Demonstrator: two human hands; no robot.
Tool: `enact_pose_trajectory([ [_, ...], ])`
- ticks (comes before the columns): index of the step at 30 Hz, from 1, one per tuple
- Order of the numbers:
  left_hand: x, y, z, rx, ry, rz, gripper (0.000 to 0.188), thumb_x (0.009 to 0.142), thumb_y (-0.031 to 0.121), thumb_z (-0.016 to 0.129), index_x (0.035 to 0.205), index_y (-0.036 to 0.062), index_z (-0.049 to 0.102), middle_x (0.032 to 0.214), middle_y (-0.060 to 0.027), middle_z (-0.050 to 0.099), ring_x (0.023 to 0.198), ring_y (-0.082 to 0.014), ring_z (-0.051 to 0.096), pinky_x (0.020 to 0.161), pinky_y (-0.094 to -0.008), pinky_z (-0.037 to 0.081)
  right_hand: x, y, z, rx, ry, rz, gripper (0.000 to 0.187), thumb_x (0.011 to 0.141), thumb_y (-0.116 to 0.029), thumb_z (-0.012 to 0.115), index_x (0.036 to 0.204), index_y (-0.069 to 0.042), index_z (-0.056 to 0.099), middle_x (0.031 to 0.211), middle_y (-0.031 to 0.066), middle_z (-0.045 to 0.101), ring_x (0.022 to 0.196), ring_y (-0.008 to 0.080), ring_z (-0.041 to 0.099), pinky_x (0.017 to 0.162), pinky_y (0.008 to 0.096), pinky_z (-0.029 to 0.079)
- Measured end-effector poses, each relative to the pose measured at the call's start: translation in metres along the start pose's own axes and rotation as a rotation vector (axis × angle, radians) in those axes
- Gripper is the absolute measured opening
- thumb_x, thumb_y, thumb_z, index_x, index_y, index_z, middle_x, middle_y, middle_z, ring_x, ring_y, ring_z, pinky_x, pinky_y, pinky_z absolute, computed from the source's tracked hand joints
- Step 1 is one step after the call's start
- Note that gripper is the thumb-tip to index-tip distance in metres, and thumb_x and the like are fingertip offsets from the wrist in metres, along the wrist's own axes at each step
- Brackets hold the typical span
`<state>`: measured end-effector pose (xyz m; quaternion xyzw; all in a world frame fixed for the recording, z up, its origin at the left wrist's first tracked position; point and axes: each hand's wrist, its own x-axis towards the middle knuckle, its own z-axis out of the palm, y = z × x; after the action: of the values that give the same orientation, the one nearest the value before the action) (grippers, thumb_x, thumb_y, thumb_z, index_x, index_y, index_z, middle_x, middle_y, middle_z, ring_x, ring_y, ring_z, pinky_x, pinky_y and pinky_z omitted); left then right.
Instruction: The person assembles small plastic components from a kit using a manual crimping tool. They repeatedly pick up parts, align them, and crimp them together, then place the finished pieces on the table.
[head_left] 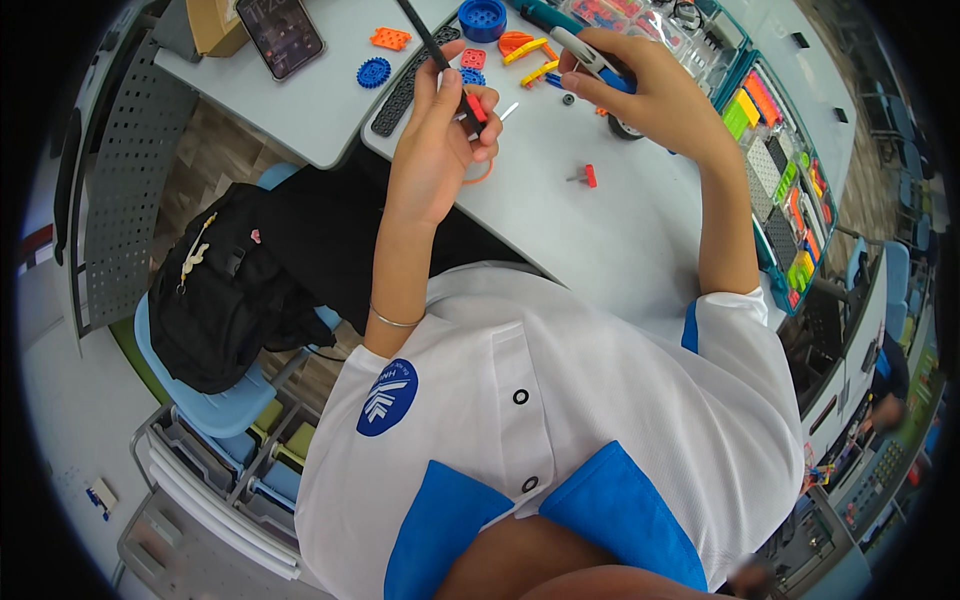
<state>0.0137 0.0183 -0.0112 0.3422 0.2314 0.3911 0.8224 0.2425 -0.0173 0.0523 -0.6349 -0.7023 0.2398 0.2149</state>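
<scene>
My left hand (445,135) is closed on a long black bar (425,38), which slants up and to the left. At the bar's lower end, by my fingertips, sits a small red piece (475,106). A thin white rod (510,111) shows beside those fingers. To the right, my right hand (655,90) grips a white-and-blue hand tool (590,55) above the table; its exact kind is hard to make out. Below the hands a small red piece with a grey pin (589,176) lies on the table (590,235). Yellow pieces (530,50) lie between the hands.
A phone (280,38), an orange plate (390,38) and a blue gear (373,72) lie at the left. A blue wheel (482,18) stands at the back. Sorted parts fill a teal case (745,75) at the right. A black backpack (240,280) rests on a blue chair (215,405).
</scene>
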Motion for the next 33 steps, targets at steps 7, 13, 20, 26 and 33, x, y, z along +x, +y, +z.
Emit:
enact_pose_trajectory([
  [7,0.001,-0.009,0.008,0.070,-0.027,0.094,0.056,0.103,0.017,0.047,0.152,0.0011,0.025,0.123,-0.0160,0.057,0.118,-0.0270,0.058,0.094,-0.0439,0.052,0.001,-0.008,0.026,0.216,0.091,-0.208,0.035,0.087,-0.025,0.073,0.114,-0.003,0.066,0.084,0.0086,0.067,0.072,0.0166,0.060,0.068,0.0300,0.048],
  [13,0.002,-0.012,0.009,0.233,0.028,0.199,0.051,0.095,0.005,0.062,0.141,-0.0056,0.043,0.123,-0.0146,0.060,0.112,-0.0234,0.064,0.095,-0.0416,0.058,0.002,-0.011,0.024,0.209,0.092,-0.183,0.038,0.087,-0.022,0.073,0.119,-0.003,0.066,0.090,0.0111,0.070,0.077,0.0195,0.066,0.071,0.0314,0.051],
  [20,-0.004,-0.006,0.020,0.400,0.064,0.193,0.043,0.091,0.006,0.071,0.129,-0.0066,0.056,0.114,-0.0134,0.068,0.101,-0.0224,0.071,0.082,-0.0305,0.061,0.005,-0.004,0.033,0.266,0.136,-0.166,0.043,0.090,-0.023,0.074,0.124,0.000,0.062,0.098,0.0071,0.069,0.086,0.0148,0.065,0.082,0.0287,0.052],
  [26,-0.002,-0.013,0.013,0.309,-0.068,0.175,0.048,0.090,0.003,0.070,0.134,-0.0075,0.053,0.115,-0.0151,0.068,0.104,-0.0250,0.071,0.088,-0.0295,0.057,0.009,0.007,0.035,0.456,0.106,-0.032,0.043,0.090,-0.020,0.073,0.127,-0.001,0.061,0.103,0.0055,0.068,0.088,0.0114,0.065,0.082,0.0274,0.052],
  [33,0.001,-0.016,0.011,0.355,-0.027,0.144,0.047,0.095,0.008,0.064,0.136,-0.0101,0.049,0.114,-0.0224,0.068,0.102,-0.0319,0.071,0.092,-0.0369,0.057,0.008,-0.002,0.038,0.447,0.149,-0.082,0.033,0.091,-0.017,0.072,0.118,0.000,0.062,0.096,0.0041,0.066,0.086,0.0112,0.065,0.081,0.0268,0.052],
])
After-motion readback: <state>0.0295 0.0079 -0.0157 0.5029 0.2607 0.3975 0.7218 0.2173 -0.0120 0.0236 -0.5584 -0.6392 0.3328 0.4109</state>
